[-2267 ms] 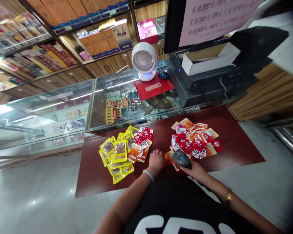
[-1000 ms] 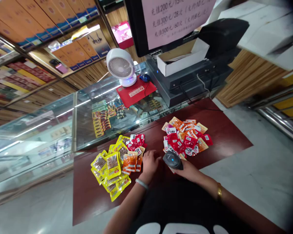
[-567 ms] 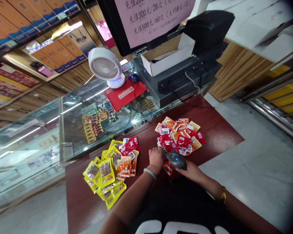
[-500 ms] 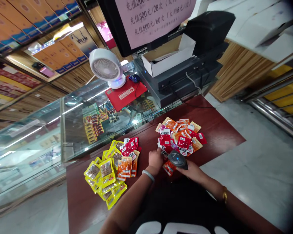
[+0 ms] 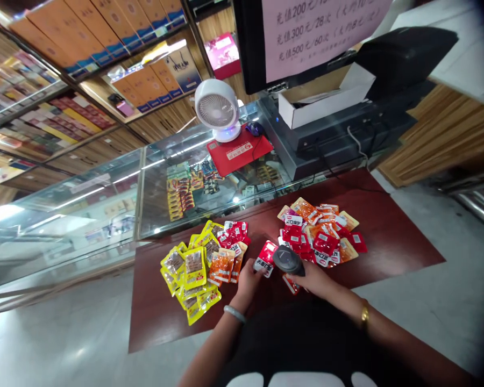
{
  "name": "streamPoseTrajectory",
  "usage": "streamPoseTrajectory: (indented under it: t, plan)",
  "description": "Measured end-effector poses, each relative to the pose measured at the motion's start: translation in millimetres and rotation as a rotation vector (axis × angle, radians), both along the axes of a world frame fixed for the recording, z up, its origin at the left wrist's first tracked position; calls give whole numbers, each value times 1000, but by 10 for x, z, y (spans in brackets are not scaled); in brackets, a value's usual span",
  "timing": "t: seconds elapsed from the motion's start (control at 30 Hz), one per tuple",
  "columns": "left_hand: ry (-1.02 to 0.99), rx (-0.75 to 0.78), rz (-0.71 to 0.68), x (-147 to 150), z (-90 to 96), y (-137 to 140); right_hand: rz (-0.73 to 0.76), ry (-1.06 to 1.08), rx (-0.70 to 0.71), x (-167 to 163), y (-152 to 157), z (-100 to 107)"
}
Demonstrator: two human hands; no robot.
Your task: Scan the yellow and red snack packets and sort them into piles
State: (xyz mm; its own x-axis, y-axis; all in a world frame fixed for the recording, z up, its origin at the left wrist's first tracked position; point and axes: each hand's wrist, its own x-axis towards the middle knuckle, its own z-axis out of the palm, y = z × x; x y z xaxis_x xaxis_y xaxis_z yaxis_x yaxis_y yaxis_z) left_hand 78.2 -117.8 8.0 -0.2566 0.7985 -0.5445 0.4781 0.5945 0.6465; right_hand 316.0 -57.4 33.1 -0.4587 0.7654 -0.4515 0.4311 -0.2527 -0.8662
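My left hand (image 5: 248, 280) is closed on the edge of a red and white snack packet (image 5: 265, 260), its label facing up. In my right hand (image 5: 311, 278) is a dark handheld barcode scanner (image 5: 289, 260), its head close beside that packet. An orange packet (image 5: 291, 284) lies partly hidden under the scanner and right hand. Beyond the scanner is a heap of red and orange packets (image 5: 325, 242). To the left of my left hand lies a pile of yellow packets (image 5: 194, 267), with some orange packets (image 5: 222, 263) and red packets (image 5: 234, 232) against it.
The packets lie on a dark red tabletop (image 5: 165, 328). Behind it stands a glass display counter (image 5: 153, 215) with a white fan (image 5: 218, 110), a red mouse pad (image 5: 240, 156) and a computer mouse (image 5: 255, 128). A white open box (image 5: 326, 110) sits atop a dark cash drawer (image 5: 306, 140).
My left hand has drawn a red and white packet out from the right heap, leftward, and now holds it beside the scanner. The camera view has turned left.
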Motion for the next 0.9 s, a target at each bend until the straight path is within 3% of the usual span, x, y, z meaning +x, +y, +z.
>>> streamPoseTrajectory:
  t: [0.2, 0.3, 0.37, 0.43, 0.53, 0.63, 0.77, 0.9]
  plan:
    - [69, 102, 270, -612, 192, -171, 103, 46, 36, -223, 38, 88]
    - [410, 66, 266, -805, 348, -191, 97, 35, 44, -226, 42, 118]
    - [699, 107, 202, -774, 419, -130, 78, 32, 40, -176, 36, 112]
    - [803, 177, 72, -612, 436, 14, 39, 34, 35, -98, 26, 93]
    - [642, 227, -199, -197, 361, 384, -40, 12, 10, 49, 7, 60]
    - [475, 224, -343, 281, 223, 845, -104, -1, -19, 204, -11, 35]
    - [461, 119, -415, 778, 56, 1353, -164, 26, -48, 389, -40, 2]
    - [531, 35, -397, 973, -43, 1562, -185, 30, -68, 509, -79, -43]
